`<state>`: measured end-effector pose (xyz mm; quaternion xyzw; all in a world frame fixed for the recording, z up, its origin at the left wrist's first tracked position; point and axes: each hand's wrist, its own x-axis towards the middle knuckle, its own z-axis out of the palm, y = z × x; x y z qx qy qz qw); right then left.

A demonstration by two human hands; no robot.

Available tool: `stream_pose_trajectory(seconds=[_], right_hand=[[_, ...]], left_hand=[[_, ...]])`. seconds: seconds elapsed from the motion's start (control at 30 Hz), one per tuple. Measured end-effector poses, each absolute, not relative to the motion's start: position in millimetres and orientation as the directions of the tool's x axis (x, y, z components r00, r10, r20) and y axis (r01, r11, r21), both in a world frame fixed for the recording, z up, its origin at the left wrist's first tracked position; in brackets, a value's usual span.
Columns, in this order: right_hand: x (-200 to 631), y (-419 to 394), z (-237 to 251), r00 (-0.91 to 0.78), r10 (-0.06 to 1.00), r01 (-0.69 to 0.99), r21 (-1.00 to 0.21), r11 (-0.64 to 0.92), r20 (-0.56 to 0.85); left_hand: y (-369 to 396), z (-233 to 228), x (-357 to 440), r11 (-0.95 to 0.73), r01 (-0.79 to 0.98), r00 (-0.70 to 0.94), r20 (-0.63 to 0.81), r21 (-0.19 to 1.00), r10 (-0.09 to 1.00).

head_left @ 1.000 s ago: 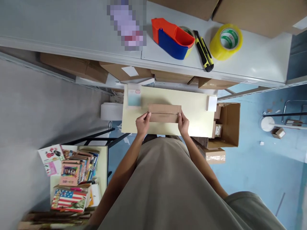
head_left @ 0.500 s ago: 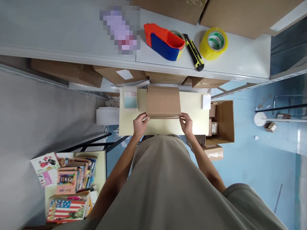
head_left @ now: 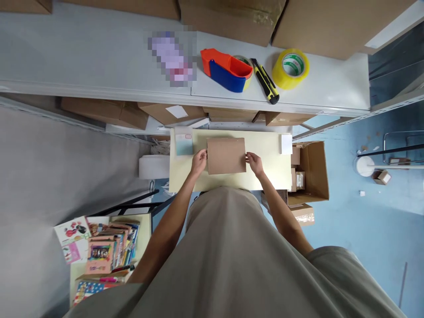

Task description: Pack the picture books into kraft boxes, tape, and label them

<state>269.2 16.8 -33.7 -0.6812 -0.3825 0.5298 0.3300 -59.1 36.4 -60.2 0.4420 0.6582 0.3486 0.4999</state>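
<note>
One brown cardboard box (head_left: 227,156) sits at the centre of the clock, directly in front of you, over one pale yellow table (head_left: 265,172), its broad flat face upward. Your two hands flank it. Your left hand (head_left: 198,162), at 9 o'clock, has its fingers curled with the tips at the box's left edge; your right hand (head_left: 255,163), at 3 o'clock, puts slightly parted fingertips to the right edge. You cannot tell whether either one grips.

Also on the table are one blue-green card (head_left: 183,143), near 10 o'clock, and one white block (head_left: 285,144), near 3. Beyond the table, at 3 o'clock, stands one large open carton (head_left: 316,170) with several smaller boxes inside; one taped box (head_left: 303,215) is at 4. One white container (head_left: 154,167) is at 9.

Across 12 o'clock runs a grey shelf (head_left: 109,53). It bears one orange-and-blue tape dispenser (head_left: 225,70) at 12, one black-and-yellow knife (head_left: 265,81) at 1, one yellow tape roll (head_left: 285,78) between 1 and 2, and one pixelated item at 11. Four brown cartons (head_left: 232,20), cut off by the frame, line its back.

At 8 o'clock, one second table (head_left: 145,227) carries picture books (head_left: 101,256), too overlapped to count.
</note>
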Motion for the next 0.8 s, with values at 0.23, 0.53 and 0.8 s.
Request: stream_pose_trajectory(seconds=[0.23,0.53,0.8], right_hand=[[262,-7,9,0.173,0.910,0.092,-0.914,-0.396,-0.377],[258,-17,18,0.093,0.816,0.433,-0.715,-0.549,-0.571],[248,-7,26,0.227,0.870,0.683,-0.565,-0.463,-0.438]], left_hand=[[29,-10,-68,0.389,-0.058,-0.183,-0.393,0.920,0.901],[7,4,-68,0.534,0.511,-0.125,-0.556,0.674,0.822],[3,7,-57,0.472,0.638,-0.251,-0.414,0.608,0.875]])
